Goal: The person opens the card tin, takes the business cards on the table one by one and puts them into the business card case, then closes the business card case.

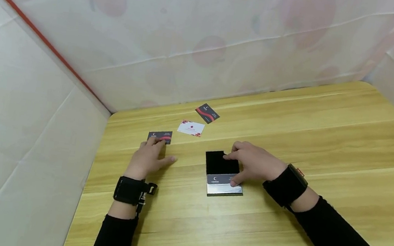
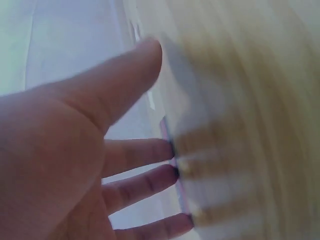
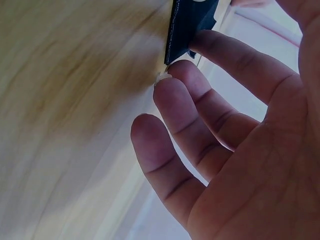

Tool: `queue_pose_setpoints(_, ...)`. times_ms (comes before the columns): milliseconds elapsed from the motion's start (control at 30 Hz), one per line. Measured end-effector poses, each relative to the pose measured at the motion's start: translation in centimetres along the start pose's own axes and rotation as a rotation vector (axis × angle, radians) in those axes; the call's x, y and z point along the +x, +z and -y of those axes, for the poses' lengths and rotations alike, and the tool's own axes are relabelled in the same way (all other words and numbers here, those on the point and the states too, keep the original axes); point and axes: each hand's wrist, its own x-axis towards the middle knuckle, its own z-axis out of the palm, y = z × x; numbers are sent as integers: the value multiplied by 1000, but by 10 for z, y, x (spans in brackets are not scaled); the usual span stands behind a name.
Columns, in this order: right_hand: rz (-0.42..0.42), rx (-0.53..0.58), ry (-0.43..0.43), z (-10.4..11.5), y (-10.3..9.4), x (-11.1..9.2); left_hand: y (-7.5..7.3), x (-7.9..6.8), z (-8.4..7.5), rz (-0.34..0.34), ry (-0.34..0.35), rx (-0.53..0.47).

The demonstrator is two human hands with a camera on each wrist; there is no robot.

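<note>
White cloth wall: the space left of the left hand is closed off by a plain white cloth wall.
Left hand: nothing is gripped by the left hand; its fingers are spread, with the thumb held wide to the right.
Card at left: a dark grey rectangular card with a red wave is touched, and partly covered, by the left fingertips.
White card: a white rectangular card with red floral corners is laid on the yellow wooden table, ahead and right of the left hand.
Far card: another dark grey card with a red wave is set beyond it, farther from both hands.
Card case: an opened rectangular case with a black panel and a shiny silver half is placed between the hands, just beside the right.
Card in case: a dark grey card with white print is seated across the silver half.
Right hand: the black panel's edge is touched by the right hand's index finger; its thumb is placed over the seated card, a wide gap being left between; the other fingers are loosely bent.
</note>
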Motion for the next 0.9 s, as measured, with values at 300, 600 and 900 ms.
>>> queue_pose_setpoints(300, 8, 5, 8, 2, 0, 0, 4, -2, -5, -95, 11, 31)
queue_pose_setpoints(600, 4, -5, -2, 0, 2, 2, 5, -2, -10, -153, 91, 8)
queue_pose_setpoints(900, 0, -7, -9, -4, 1, 0, 14, 1, -30, -174, 178, 33)
